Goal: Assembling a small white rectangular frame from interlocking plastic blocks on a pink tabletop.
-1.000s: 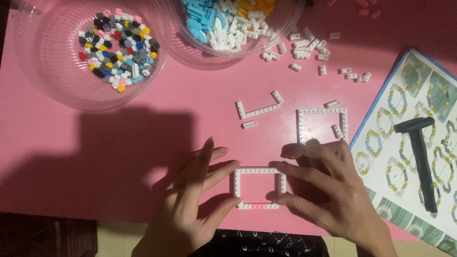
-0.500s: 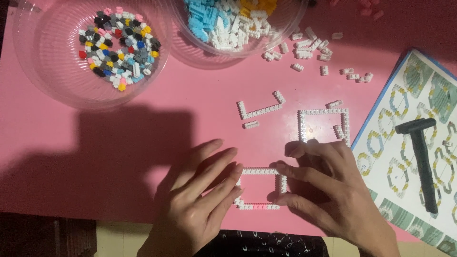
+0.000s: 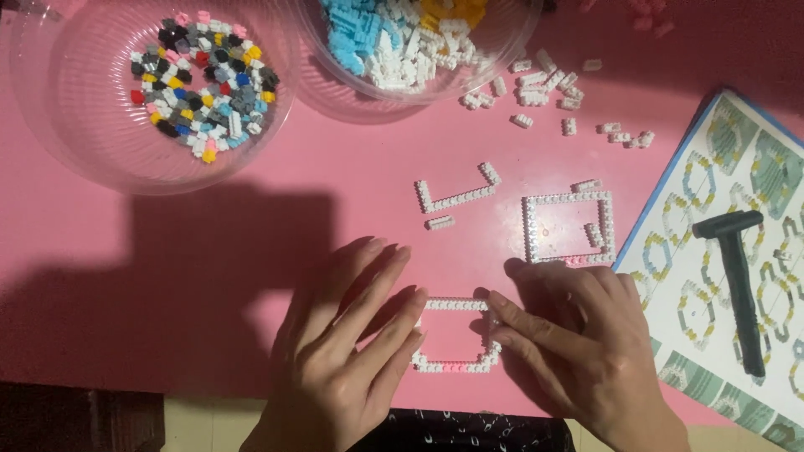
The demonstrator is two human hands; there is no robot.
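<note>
Head view: nearest, the left hand (image 3: 339, 360) and right hand (image 3: 586, 343) lie flat with fingers spread, pressing the sides of a small white brick frame (image 3: 456, 335) on the pink table (image 3: 209, 251). Farther off, one clear bowl (image 3: 100, 151) holds mixed-colour bricks (image 3: 201, 84); another bowl (image 3: 352, 88) holds blue, white and yellow bricks (image 3: 402, 38).

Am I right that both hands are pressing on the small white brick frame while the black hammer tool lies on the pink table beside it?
Not quite. The head view shows the black hammer tool lying on the printed instruction sheet at the right, not on the pink table. The rest holds: the left hand and right hand press on the small white brick frame.
</note>
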